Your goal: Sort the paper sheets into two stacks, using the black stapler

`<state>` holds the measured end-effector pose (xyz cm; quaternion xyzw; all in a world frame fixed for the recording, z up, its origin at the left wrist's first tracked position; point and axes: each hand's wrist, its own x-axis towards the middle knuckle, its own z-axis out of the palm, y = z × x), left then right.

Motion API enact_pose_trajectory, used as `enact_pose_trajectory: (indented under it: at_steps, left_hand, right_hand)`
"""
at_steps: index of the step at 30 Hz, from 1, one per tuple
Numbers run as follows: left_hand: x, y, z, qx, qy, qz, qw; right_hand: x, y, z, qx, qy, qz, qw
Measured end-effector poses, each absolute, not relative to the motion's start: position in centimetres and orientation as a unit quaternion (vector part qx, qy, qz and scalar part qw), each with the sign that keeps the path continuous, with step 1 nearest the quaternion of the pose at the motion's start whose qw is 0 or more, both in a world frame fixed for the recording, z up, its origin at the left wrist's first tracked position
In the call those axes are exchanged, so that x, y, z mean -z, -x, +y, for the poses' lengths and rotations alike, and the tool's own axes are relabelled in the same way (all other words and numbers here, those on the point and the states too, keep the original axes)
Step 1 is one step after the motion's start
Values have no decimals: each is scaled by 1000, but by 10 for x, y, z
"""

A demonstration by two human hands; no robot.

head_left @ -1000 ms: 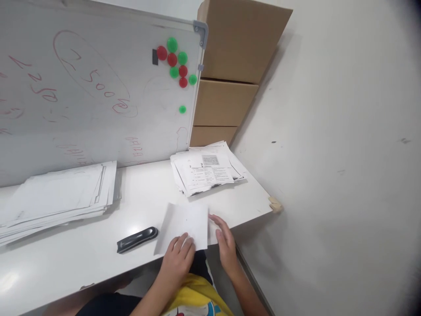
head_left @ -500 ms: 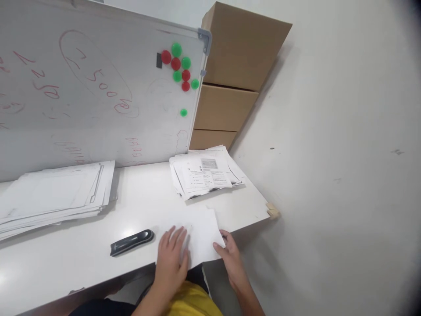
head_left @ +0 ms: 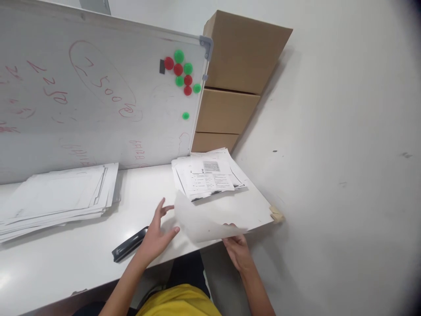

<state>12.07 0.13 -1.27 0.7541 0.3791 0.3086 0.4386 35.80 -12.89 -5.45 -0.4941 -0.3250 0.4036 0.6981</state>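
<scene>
A white sheet of paper [head_left: 207, 221] is lifted off the table and curves upward on its left side. My right hand [head_left: 237, 250] grips its right edge near the table's front; some of the fingers are behind the sheet. My left hand [head_left: 160, 235] is beside the sheet's left edge, fingers spread, thumb pointing at the paper. Whether a fingertip brushes the edge I cannot tell. Just left of that hand lies a black stapler [head_left: 129, 245], its right end partly covered by the hand.
Printed sheets [head_left: 210, 177] lie in a loose pile at the back right. A larger paper stack [head_left: 62, 193] is at the left. Behind stands a whiteboard [head_left: 148, 96] with red and green magnets, beside stacked cardboard boxes [head_left: 246, 57]. A wall borders the table [head_left: 141, 184] on the right.
The sheet, flat on the table before, is now raised and bent. My left hand has come off it and moved left with fingers apart. My right hand still holds the right edge.
</scene>
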Motion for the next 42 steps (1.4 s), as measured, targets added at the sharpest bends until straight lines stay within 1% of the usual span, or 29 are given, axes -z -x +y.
enact_pose_trajectory:
  at_steps: [3,4,7,9,11,14,16,19,22,25,27,29,31,33,35,37,39,41,42]
  left_hand:
    - [18,-122,-3,-327,-752,386,423]
    - [21,-124,-3,-338,-744,371,442]
    - [29,-131,1,-353,-691,321,543]
    - [33,-133,2,-365,-661,321,572]
    - [36,-132,-1,-412,-648,347,539]
    - [42,-126,-16,-495,-634,413,426]
    - [47,-124,-29,-506,-629,476,349]
    - [58,-126,-43,-492,-640,516,287]
    - [69,-128,-47,-537,-657,471,241]
    - [76,-128,-43,-592,-687,378,186]
    - [78,-126,-39,-605,-705,326,175]
    - [80,-125,-37,-594,-716,316,185]
    - [84,-125,-36,-564,-717,357,203]
    - [88,-125,-37,-536,-700,418,220]
    - [90,-122,-39,-531,-693,435,219]
    - [82,-113,-39,-544,-705,414,190]
    - [67,-97,-36,-545,-724,402,132]
    - [49,-76,-26,-501,-764,402,64]
    - [42,-66,-19,-455,-793,404,34]
  right_hand:
    - [64,-355,-128,-418,484,-331,694]
    - [65,-356,-127,-427,473,-344,689]
    - [67,-364,-123,-419,466,-381,680]
    - [68,-371,-121,-397,482,-413,663]
    - [70,-376,-122,-378,514,-437,634]
    - [75,-373,-127,-367,585,-415,593]
    - [76,-365,-130,-373,611,-391,578]
    - [73,-352,-128,-372,622,-385,572]
    - [67,-345,-120,-362,613,-379,592]
    - [63,-344,-114,-375,595,-346,621]
    - [61,-345,-112,-382,596,-329,625]
    - [58,-347,-111,-369,604,-328,626]
    - [53,-350,-111,-360,608,-334,623]
    - [50,-353,-110,-382,611,-349,599]
    - [49,-355,-109,-410,613,-365,568]
    - [50,-356,-110,-420,617,-374,550]
    - [52,-355,-114,-441,616,-369,538]
    - [54,-353,-118,-478,612,-352,522]
    - [54,-351,-120,-495,610,-341,516]
